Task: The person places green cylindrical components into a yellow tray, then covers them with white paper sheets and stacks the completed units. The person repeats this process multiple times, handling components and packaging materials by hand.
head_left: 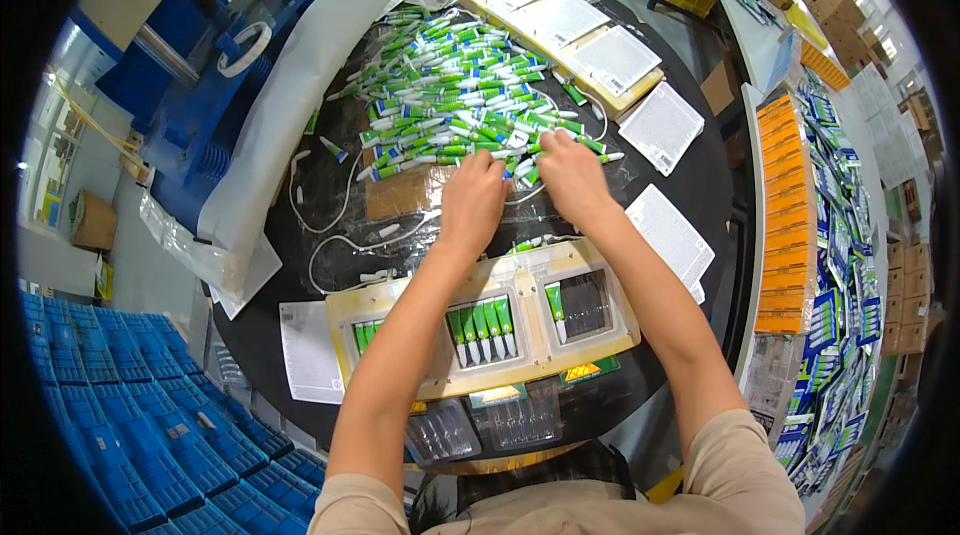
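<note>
A heap of small green-and-white tubes [450,85] with white caps covers the far half of the round black table. At its near edge, my left hand [475,200] has its fingers curled together against the tubes. Beside it my right hand [575,180] reaches in with bent fingers, also among tubes. What either hand grips is hidden behind the fingers. Under my forearms lies a cream frame [535,310] with windowed compartments. Its middle compartment holds a row of several tubes [482,330]; a single tube [556,313] stands in the right one. My left forearm partly covers the left compartment.
White printed cards [662,130] lie along the table's right side, some on another cream frame [610,60]. Clear plastic blisters [525,417] sit at the near edge. A blue press [215,65] stands left, blue crates [120,385] lower left, packed blister cards [845,285] right.
</note>
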`<state>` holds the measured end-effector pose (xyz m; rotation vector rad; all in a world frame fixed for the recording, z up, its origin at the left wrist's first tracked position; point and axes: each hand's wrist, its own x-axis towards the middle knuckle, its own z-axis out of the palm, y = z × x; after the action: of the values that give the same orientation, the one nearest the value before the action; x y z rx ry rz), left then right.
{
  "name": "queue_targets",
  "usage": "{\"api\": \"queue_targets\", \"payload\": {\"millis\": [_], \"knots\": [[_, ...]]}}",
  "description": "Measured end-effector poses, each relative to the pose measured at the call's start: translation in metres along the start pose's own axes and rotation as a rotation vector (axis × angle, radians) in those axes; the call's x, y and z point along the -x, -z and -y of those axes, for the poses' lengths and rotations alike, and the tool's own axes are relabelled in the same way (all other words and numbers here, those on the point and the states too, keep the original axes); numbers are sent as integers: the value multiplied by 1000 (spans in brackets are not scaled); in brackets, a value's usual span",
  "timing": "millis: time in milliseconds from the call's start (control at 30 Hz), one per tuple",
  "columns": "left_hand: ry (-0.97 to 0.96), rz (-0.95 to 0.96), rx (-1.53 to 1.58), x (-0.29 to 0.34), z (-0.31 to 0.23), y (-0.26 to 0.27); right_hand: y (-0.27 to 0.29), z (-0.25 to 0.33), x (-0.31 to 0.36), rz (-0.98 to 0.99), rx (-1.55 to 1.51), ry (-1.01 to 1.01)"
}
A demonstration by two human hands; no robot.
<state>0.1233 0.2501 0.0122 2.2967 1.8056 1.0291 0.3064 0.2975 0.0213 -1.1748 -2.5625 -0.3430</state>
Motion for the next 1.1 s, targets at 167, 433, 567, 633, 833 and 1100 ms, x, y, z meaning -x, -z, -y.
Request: {"api": "queue_targets", "payload": {"millis": [167,433,567,633,833,1100], "knots": [[-65,218,-176,-37,14,-30,-3,-6,1,-14,65,137],[76,302,-116,-56,15,-45,111,70,151,58,-527,-544],[95,228,-25,-34,9,-14,91,99,180,-159,-413,-477],[141,184,288,-11,-6,8,80,107,176,-172,-404,-531],[319,193,732,93,-88,67,82,94,154,-233,-467,-569],[-235,32,147,130,-143,19,-8,-39,36,-99,-220,-220]]}}
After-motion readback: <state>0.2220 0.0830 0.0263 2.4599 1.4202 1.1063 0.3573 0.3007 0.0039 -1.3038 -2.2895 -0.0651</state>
